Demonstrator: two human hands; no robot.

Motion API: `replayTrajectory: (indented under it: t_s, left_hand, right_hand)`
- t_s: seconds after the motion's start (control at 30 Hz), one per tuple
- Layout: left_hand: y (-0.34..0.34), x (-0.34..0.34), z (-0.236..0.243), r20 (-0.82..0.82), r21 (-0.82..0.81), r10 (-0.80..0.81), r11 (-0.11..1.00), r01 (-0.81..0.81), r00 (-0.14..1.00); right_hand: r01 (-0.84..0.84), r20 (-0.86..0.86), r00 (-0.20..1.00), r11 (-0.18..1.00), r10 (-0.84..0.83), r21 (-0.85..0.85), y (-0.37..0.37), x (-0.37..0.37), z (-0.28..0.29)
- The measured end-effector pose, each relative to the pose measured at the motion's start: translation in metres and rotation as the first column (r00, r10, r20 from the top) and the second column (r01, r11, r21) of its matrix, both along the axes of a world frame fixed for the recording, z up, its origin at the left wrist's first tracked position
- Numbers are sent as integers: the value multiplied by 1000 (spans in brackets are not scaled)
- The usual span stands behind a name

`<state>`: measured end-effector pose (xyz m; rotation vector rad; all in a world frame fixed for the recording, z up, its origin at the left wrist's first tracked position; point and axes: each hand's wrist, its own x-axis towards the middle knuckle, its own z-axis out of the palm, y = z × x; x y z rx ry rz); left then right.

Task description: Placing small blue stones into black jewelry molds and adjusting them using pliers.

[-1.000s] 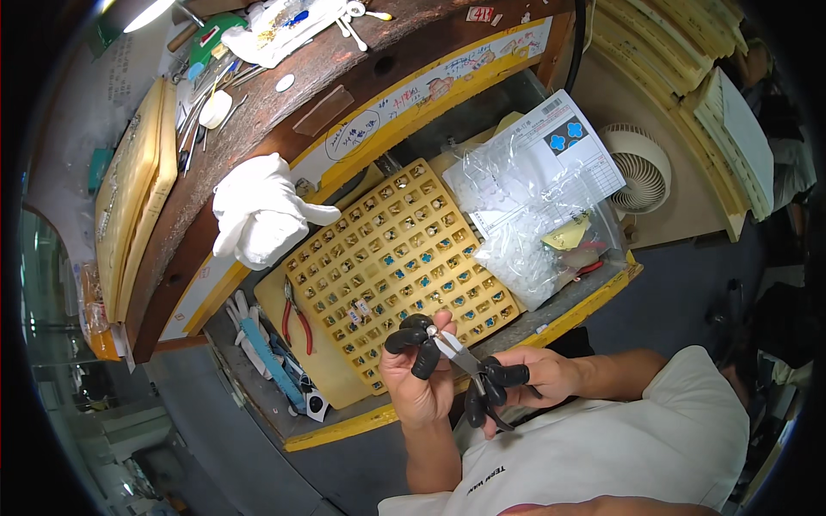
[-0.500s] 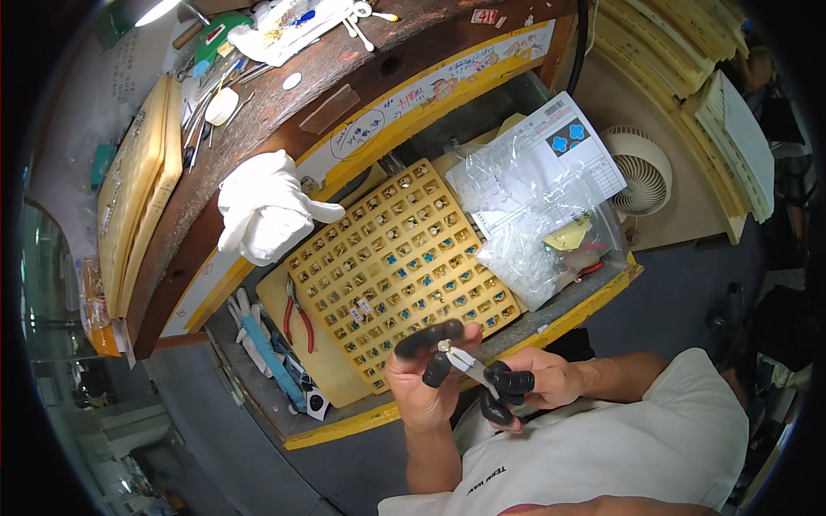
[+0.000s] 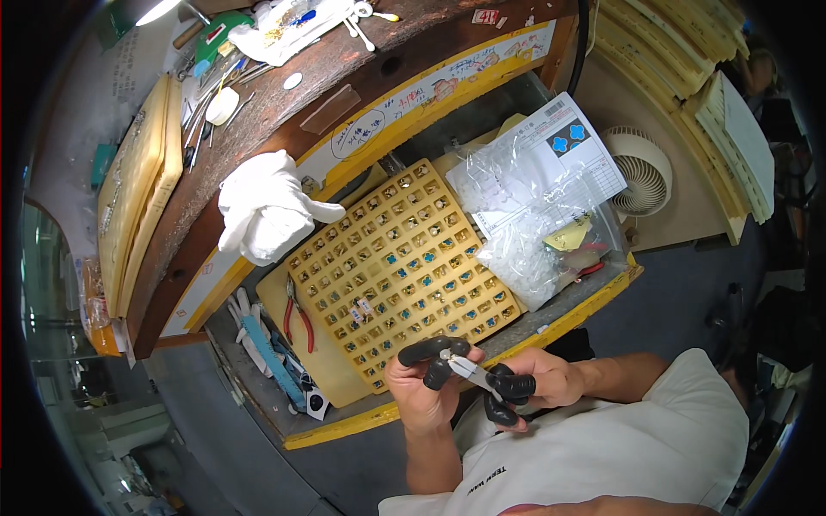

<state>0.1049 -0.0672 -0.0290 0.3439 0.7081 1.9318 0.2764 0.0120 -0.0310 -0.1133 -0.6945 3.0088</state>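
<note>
My left hand (image 3: 428, 387), in black finger cots, pinches a small metal jewelry piece (image 3: 444, 353) over the near edge of a yellow slotted tray (image 3: 373, 269) in an open drawer. My right hand (image 3: 525, 387), also in black finger cots, grips pliers (image 3: 469, 370) with pale metal jaws, their tips at the piece. The tray holds small metal pieces, several with blue four-petal tops. Red-handled pliers (image 3: 300, 322) lie along its left side.
A white glove (image 3: 262, 206) hangs at the bench edge. Papers (image 3: 576, 185) and plastic bags (image 3: 525, 267) fill the drawer's right part. Gloves and blue-handled items (image 3: 268, 357) sit at its left. A white fan (image 3: 637, 172), stacked trays (image 3: 138, 198) and small tools (image 3: 215, 112) stand around.
My left fingers rose off the piece around half a second ago and are curled round it again, a little lower and further right. The pliers' visible angle has shifted slightly.
</note>
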Motion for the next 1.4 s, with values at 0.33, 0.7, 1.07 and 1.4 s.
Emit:
replayTrajectory:
  t_s: [0.33, 0.7, 1.07, 1.4]
  left_hand:
    - [-3, -18, 5, -126, -77, -57, 996, 47, 990]
    - [37, -106, 10, -952, -162, -260, 878, -450, -164]
    - [44, -133, 13, -855, -122, -300, 909, -398, -424]
    - [52, -132, 37, -528, -88, -249, 967, -239, -812]
  right_hand:
    - [-65, 62, 996, 994, 60, 86, 9, 6, -10]
    - [-42, 58, 998, 950, 25, 310, 22, 18, -4]
    - [9, 147, 973, 665, -179, 747, 56, 51, 32]
    - [-438, -115, 768, -648, -630, 623, 108, 70, 41]
